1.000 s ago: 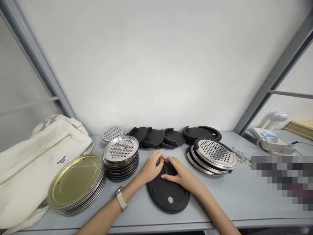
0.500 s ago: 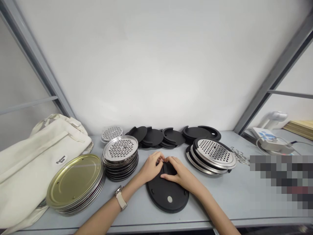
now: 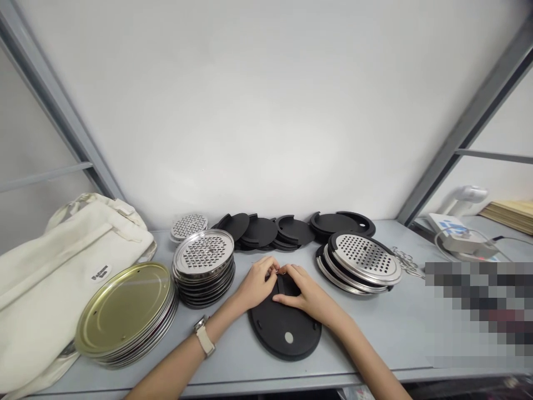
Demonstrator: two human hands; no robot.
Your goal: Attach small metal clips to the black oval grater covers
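Note:
A black oval base (image 3: 287, 333) lies on the table in front of me, with a round grey dot, two small pegs and a raised strip near its far end. My left hand (image 3: 261, 280) is closed at that far end, its thumb and fingers pinched on a small shiny metal wire piece (image 3: 280, 272). My right hand (image 3: 303, 289) grips the same wire piece with bent fingertips, while its thumb rests on the base. Most of the wire piece is hidden by my fingers.
Stacked gold-topped lids (image 3: 125, 311) and a stack of round grater discs (image 3: 204, 255) stand left. Black trays (image 3: 260, 230) line the wall. Right are stacked oval graters (image 3: 366, 258) and loose metal wire pieces (image 3: 408, 261). A cream bag (image 3: 75, 250) lies far left.
Both hands stay at the far end of the black base with almost the same grip. The view has shifted very slightly.

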